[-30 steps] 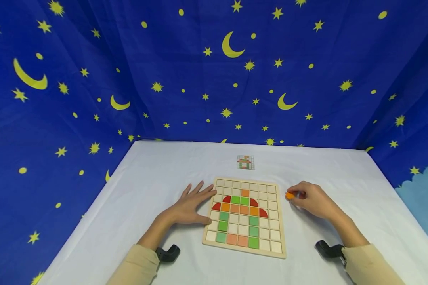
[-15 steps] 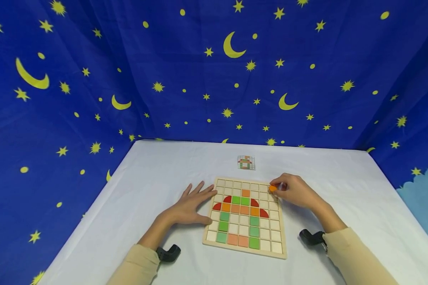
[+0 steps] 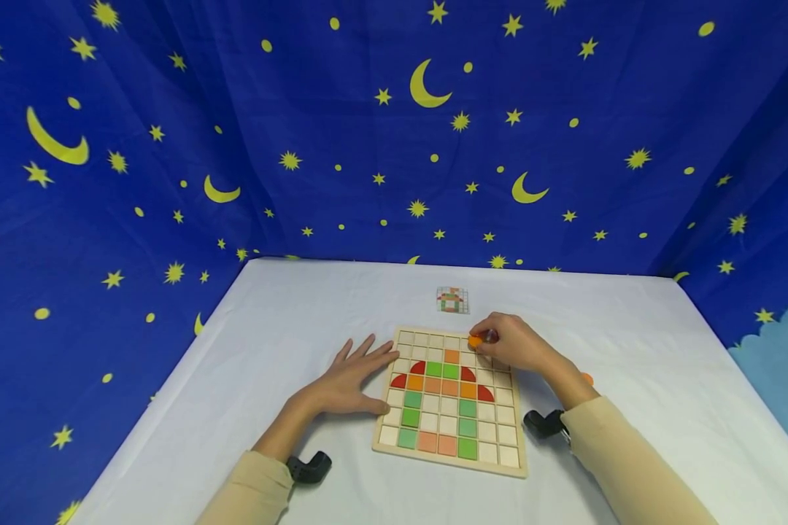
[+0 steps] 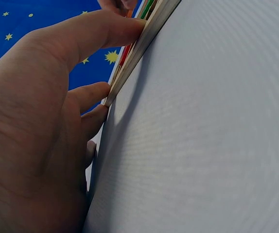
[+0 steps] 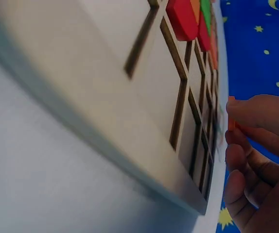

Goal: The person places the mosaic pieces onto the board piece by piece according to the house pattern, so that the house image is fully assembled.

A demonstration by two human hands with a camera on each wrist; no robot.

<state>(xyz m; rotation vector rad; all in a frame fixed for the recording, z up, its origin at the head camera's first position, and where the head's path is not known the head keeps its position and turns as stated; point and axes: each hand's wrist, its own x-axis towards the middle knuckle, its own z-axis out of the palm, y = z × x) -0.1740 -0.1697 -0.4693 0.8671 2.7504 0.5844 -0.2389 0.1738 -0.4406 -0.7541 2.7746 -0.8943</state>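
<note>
A square wooden grid board (image 3: 516, 437) lies on the table, holding green, orange, pink and red tiles in a mushroom- or house-like pattern. My left hand (image 3: 351, 383) rests along its left side with fingers spread; in the left wrist view, the thumb (image 4: 125, 30) and fingers meet the board's edge. Over the upper right cells, my right hand (image 3: 519, 343) pinches a small orange tile (image 3: 475, 340) between thumb and fingers. Seen from the right wrist, the tile (image 5: 232, 112) stands on edge in that pinch, beyond the raised red tile (image 5: 182, 19).
A small printed picture card (image 3: 452, 300) with a similar pattern lies behind the board. Another orange piece (image 3: 587, 379) sits right of the board, partly behind the right forearm. A blue curtain (image 3: 341, 131) with moons and stars surrounds the white table (image 3: 315, 306).
My right hand has carried the orange tile leftward from the table right of the board to over its upper cells. A second orange piece now shows beside the forearm. The left hand stays put.
</note>
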